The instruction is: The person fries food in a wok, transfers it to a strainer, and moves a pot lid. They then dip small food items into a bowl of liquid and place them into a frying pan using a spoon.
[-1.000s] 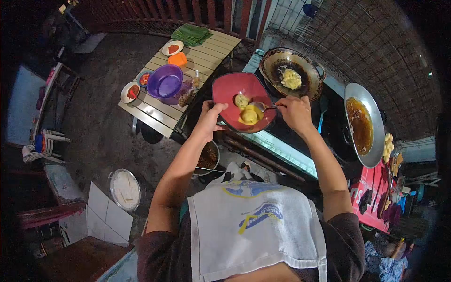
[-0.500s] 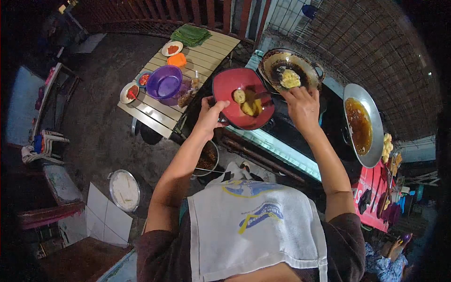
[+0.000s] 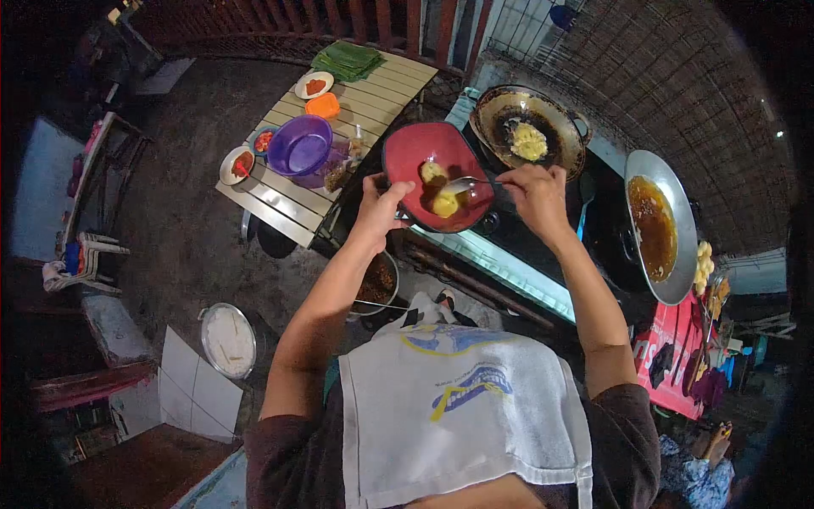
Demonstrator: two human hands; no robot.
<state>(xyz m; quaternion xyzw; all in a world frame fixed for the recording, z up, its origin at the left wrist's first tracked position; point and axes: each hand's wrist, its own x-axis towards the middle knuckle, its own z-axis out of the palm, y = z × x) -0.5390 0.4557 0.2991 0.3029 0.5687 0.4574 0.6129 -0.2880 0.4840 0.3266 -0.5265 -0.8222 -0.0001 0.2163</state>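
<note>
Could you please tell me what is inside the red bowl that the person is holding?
The red bowl holds two yellowish lumps and the spoon held by the right hand. The bowl floor beneath the lumps is covered.

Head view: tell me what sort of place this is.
Probably an outdoor food stall's frying station: two woks, a dark wok with batter and an oil wok, fritters piled beside it, and a slatted table with leaves and bowls.

Open-air food-stall kitchen: oily woks (image 3: 657,225) on a stove, slatted table (image 3: 373,93) of condiment bowls.
</note>
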